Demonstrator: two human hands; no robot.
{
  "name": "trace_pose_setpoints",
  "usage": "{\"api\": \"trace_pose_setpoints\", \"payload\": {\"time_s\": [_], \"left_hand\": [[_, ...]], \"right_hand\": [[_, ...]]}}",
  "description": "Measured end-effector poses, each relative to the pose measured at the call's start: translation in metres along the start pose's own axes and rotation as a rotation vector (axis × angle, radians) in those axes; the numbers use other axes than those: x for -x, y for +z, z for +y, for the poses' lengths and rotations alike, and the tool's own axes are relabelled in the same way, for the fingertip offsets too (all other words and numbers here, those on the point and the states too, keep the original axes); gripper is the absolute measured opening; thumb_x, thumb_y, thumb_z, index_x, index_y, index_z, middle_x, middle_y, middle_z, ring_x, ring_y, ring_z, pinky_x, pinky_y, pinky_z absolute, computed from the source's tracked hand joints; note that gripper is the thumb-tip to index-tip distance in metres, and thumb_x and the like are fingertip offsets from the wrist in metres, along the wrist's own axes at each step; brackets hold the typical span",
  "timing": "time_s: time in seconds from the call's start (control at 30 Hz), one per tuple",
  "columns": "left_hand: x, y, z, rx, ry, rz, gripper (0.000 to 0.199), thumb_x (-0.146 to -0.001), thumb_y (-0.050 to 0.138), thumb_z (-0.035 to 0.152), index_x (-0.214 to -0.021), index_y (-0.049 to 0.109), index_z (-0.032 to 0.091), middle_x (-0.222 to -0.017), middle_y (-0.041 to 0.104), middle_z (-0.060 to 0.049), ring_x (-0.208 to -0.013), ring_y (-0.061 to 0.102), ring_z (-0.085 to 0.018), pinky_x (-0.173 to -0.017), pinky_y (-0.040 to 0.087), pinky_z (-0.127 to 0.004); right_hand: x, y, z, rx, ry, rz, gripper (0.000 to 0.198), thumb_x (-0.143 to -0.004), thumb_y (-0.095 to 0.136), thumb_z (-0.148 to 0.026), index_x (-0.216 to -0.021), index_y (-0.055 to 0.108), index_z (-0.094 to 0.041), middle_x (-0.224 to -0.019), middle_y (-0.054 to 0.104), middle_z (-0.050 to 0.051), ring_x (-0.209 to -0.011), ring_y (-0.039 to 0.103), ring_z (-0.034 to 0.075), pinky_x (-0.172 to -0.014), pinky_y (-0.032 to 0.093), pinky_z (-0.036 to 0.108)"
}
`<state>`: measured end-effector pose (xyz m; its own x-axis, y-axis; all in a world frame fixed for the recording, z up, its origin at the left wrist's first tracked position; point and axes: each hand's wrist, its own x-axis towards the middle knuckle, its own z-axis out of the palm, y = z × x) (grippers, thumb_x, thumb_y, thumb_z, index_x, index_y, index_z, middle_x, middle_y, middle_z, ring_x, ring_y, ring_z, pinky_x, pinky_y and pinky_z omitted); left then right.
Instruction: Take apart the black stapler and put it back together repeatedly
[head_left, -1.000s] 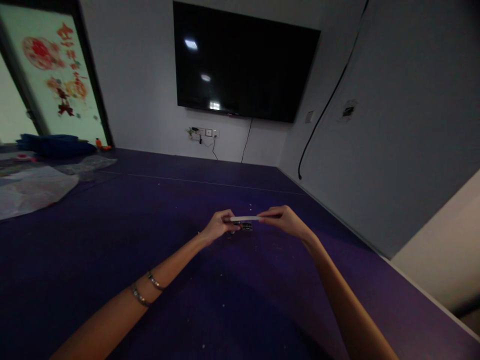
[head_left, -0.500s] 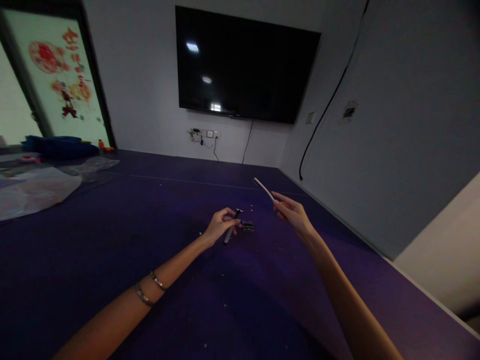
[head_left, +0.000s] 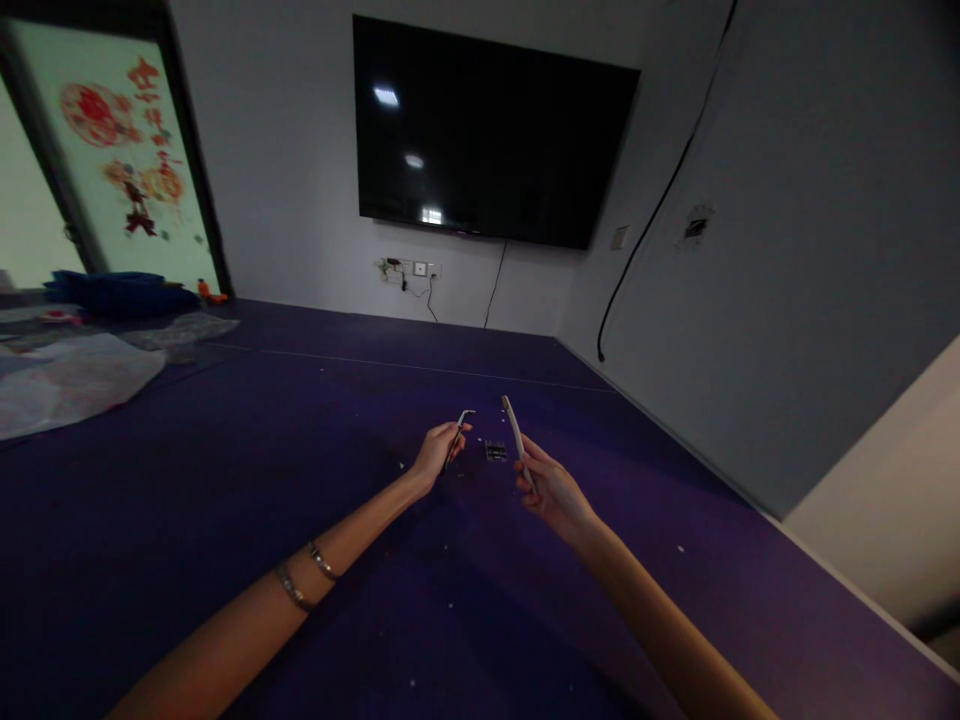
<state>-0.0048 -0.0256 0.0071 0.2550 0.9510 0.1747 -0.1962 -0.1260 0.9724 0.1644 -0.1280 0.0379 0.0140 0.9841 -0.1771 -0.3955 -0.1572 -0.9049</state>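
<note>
My left hand (head_left: 435,455) is closed around a slim dark tool with a bent, silvery end (head_left: 466,413). Its exact kind is too small to make out. In my right hand (head_left: 553,492) is a pale toothbrush (head_left: 514,425), held by the handle with its head pointing up and away. Between both hands, a small flat black piece, perhaps a circuit board (head_left: 496,452), lies on the dark blue-purple surface (head_left: 337,430). Neither hand touches it. Tiny white bits (head_left: 480,439) are scattered around it.
Crumpled clear plastic (head_left: 187,330) and a white sheet (head_left: 82,385) lie at the left, near a dark blue bundle (head_left: 116,293). A television (head_left: 487,140) hangs on the far wall above sockets (head_left: 420,269). A black cable (head_left: 652,220) dangles at the right.
My right hand has come left and nearer to me, bringing the toothbrush beside the black piece, more upright. My left hand has turned and drawn back slightly, tilting its tool.
</note>
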Motion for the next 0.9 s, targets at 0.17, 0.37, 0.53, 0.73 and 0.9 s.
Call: {"api": "trace_pose_setpoints", "payload": {"time_s": [0.17,0.37,0.53,0.73,0.9], "left_hand": [[0.001,0.002,-0.004,-0.048,0.046,0.005,0.025,-0.074,0.053,0.037,-0.081,0.060,0.013,-0.058,0.047,0.004,-0.046,0.041,-0.006,-0.046,0.033,-0.019],[0.002,0.004,-0.007,-0.057,0.086,-0.042,0.020,-0.077,0.051,0.032,-0.082,0.059,0.015,-0.059,0.046,0.004,-0.048,0.042,-0.007,-0.047,0.034,-0.019],[0.000,0.002,-0.010,-0.074,0.097,-0.044,0.019,-0.078,0.048,0.031,-0.079,0.057,0.015,-0.059,0.045,0.004,-0.049,0.040,-0.006,-0.046,0.030,-0.017],[0.000,0.002,-0.012,-0.102,0.085,-0.067,0.020,-0.078,0.047,0.032,-0.078,0.057,0.015,-0.058,0.044,0.004,-0.048,0.039,-0.006,-0.046,0.029,-0.017],[-0.002,0.000,-0.013,-0.104,0.088,-0.045,0.021,-0.078,0.047,0.034,-0.077,0.056,0.015,-0.058,0.045,0.004,-0.047,0.039,-0.006,-0.046,0.028,-0.018]], "right_hand": [[0.011,0.014,0.013,-0.043,0.018,-0.020,0.050,-0.072,0.054,-0.016,-0.120,0.048,-0.029,-0.066,0.047,-0.004,-0.043,0.037,0.004,-0.034,0.018,0.013],[0.020,0.021,0.024,-0.055,0.025,-0.051,0.050,-0.071,0.055,-0.015,-0.119,0.050,-0.027,-0.068,0.046,-0.003,-0.042,0.032,0.003,-0.033,0.015,0.012],[0.027,0.026,0.032,-0.087,0.000,-0.009,0.054,-0.071,0.055,-0.016,-0.123,0.047,-0.028,-0.068,0.046,-0.004,-0.041,0.031,0.003,-0.033,0.014,0.012],[0.029,0.030,0.025,-0.107,0.008,-0.028,0.052,-0.070,0.056,-0.015,-0.120,0.050,-0.027,-0.066,0.048,-0.004,-0.040,0.029,0.002,-0.033,0.013,0.012],[0.034,0.030,0.029,-0.137,0.036,-0.017,0.052,-0.070,0.056,-0.015,-0.121,0.049,-0.027,-0.066,0.048,-0.005,-0.040,0.029,0.002,-0.034,0.011,0.012]]}}
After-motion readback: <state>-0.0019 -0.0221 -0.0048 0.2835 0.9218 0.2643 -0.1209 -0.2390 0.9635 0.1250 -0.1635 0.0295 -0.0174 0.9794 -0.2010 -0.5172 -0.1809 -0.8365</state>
